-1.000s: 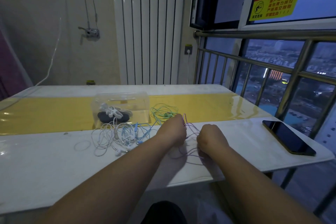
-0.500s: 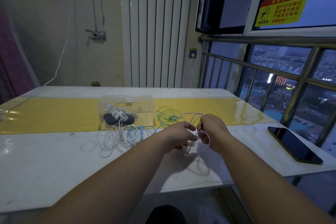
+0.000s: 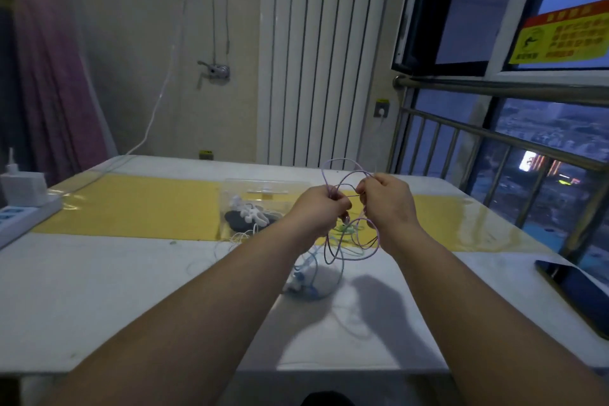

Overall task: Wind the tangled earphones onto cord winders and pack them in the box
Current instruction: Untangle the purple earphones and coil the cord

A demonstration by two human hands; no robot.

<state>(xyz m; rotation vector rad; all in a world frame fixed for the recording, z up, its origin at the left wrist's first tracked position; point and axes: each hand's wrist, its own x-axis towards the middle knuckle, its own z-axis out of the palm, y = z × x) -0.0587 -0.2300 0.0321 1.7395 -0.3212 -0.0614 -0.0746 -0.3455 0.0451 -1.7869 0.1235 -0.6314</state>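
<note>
Both hands hold a tangled purple earphone cord (image 3: 342, 241) lifted above the table. My left hand (image 3: 318, 208) grips a bunch of its loops, and my right hand (image 3: 385, 199) pinches the cord close beside it. Loops arch above the hands and hang below them. A clear plastic box (image 3: 263, 194) stands on the yellow strip behind my left hand, with white cord winders (image 3: 252, 212) and a dark object inside. Green earphones (image 3: 347, 231) lie behind the hanging loops. Blue and white earphones (image 3: 306, 277) lie tangled on the table under my left forearm.
A dark phone (image 3: 576, 290) lies at the table's right edge. A white power strip with a charger (image 3: 19, 201) sits at the far left. A metal railing (image 3: 494, 142) and window run along the right side. The table (image 3: 99, 290) is white with a yellow strip.
Both hands have risen from the tabletop with the purple cord, lifting it clear of the other earphones. The camera has tilted upward and closer.
</note>
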